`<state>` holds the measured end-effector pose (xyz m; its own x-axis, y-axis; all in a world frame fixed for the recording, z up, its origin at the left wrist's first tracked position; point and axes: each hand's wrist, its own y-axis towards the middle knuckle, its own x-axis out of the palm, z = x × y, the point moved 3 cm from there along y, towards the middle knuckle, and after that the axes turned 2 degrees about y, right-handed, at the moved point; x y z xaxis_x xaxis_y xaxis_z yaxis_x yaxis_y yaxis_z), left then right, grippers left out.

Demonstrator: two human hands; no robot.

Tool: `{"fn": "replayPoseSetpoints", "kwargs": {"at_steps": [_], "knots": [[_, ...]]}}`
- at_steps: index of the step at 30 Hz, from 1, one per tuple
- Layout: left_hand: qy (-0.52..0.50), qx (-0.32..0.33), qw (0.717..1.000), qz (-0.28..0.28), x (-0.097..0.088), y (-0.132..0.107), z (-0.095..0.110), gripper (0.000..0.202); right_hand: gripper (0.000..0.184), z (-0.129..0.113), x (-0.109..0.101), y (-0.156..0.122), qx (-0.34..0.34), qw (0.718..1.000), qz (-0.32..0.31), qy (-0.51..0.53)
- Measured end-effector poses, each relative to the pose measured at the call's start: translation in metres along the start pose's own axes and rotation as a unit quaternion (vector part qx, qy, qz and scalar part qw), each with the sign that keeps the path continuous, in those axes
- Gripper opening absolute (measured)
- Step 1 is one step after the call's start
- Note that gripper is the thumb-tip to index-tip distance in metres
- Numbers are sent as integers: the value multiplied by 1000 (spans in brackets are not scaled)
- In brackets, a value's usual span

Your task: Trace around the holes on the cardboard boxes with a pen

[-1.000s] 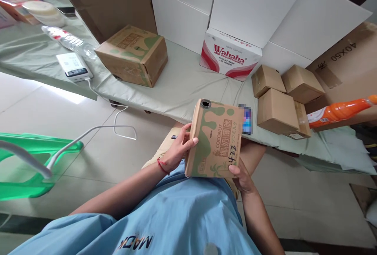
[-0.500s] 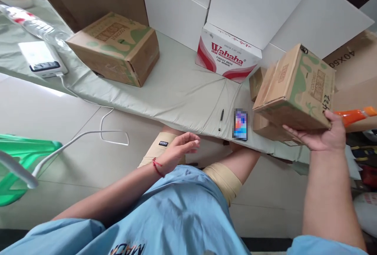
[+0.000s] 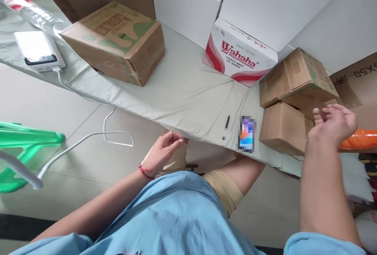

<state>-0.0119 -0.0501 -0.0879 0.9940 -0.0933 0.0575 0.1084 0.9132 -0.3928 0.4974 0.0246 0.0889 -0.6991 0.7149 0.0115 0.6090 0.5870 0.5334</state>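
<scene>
My left hand (image 3: 166, 147), with a red string bracelet at its wrist, hangs over my knee just off the front edge of the cloth-covered table (image 3: 188, 109). Its fingers are loosely curled, the thumb slightly apart, with nothing in them. My right hand (image 3: 334, 123) is raised at the right with fingers bent and spread, also holding nothing. Right behind it, a brown coconut carton (image 3: 297, 78) rests on top of a smaller plain carton (image 3: 282, 127). Part of the lower carton is hidden by my hand and forearm.
Another coconut carton (image 3: 114, 43) stands at left, a Wahaha water box (image 3: 240, 52) at the back. A pen (image 3: 226, 127) and phone (image 3: 246, 134) lie near the front edge. A power bank (image 3: 39, 50) with a white cable, a plastic bottle (image 3: 35, 15) and a green stool (image 3: 29, 141) are left.
My right hand has let go of the coconut carton, which now sits on the stack of cartons at the right. My left hand has drawn slightly left, its fingers more curled.
</scene>
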Motion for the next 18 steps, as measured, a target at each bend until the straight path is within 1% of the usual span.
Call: {"fn": "replayPoseSetpoints", "kwargs": {"at_steps": [1,3,5,6,7,8,10,11,12,13,14,15,16,18], "knots": [[9,17,1000,3,2,5,4,42,14,-5,18,-32,-13,1000,-17,-14],[34,64,997,30,2,16,16,39,8,-12,61,-104,3,990,-137,-43],[73,138,984,82,-4,31,33,35,8,-13,106,-177,21,957,-284,-63],[98,187,971,116,-9,38,44,34,8,-12,128,-209,17,936,-346,-61],[124,241,950,154,-16,44,56,34,12,-9,149,-239,-12,899,-433,-67],[156,296,922,195,-26,51,69,36,17,-6,167,-263,-43,870,-487,-72],[236,386,843,291,-50,61,97,48,20,7,196,-294,-84,836,-530,-117],[284,405,803,331,-64,65,111,58,20,14,206,-303,-95,827,-535,-142],[322,420,756,385,-78,68,124,71,20,20,214,-309,-99,825,-533,-161],[366,407,725,419,-93,73,137,86,20,26,220,-314,-100,825,-528,-176],[409,363,718,430,-107,78,147,102,20,30,223,-317,-100,826,-524,-185],[419,321,722,448,-120,82,156,119,19,32,224,-319,-99,827,-519,-191],[417,278,741,446,-130,87,162,133,19,34,224,-321,-99,827,-517,-197],[396,197,798,408,-141,96,169,152,19,35,220,-323,-98,826,-515,-206]]}}
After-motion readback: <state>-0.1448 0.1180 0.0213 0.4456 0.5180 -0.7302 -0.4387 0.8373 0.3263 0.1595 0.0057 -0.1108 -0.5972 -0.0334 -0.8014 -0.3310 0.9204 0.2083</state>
